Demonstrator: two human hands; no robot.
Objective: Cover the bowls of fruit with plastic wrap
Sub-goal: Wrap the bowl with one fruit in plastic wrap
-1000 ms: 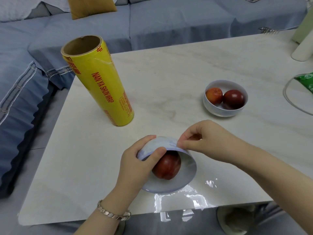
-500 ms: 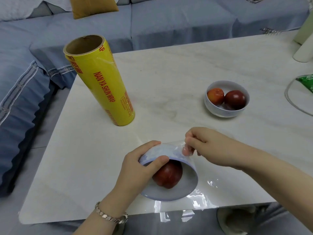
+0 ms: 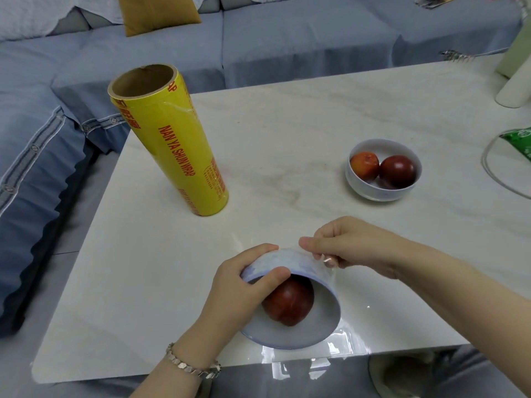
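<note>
A white bowl (image 3: 304,331) with one dark red fruit (image 3: 290,304) is tipped toward me near the table's front edge. My left hand (image 3: 238,294) grips its rim, thumb inside. My right hand (image 3: 353,248) pinches clear plastic wrap (image 3: 324,267) against the bowl's far outer wall. A loose sheet of the wrap (image 3: 353,344) lies glossy on the table by the bowl. A second white bowl (image 3: 383,192) holding two red fruits (image 3: 398,170) stands uncovered at the mid right. A yellow roll of plastic wrap (image 3: 178,150) stands upright at the left.
The white marble table (image 3: 287,133) has its front edge just below the tipped bowl. A blue sofa (image 3: 287,38) runs along the far and left sides. A green packet (image 3: 520,145) on a clear dish and a white cylinder (image 3: 514,90) sit at the right edge.
My right hand has slid along the bowl's outer wall, pulling the wrap down onto it. My left hand keeps its hold on the rim. The other bowl and the roll have not moved.
</note>
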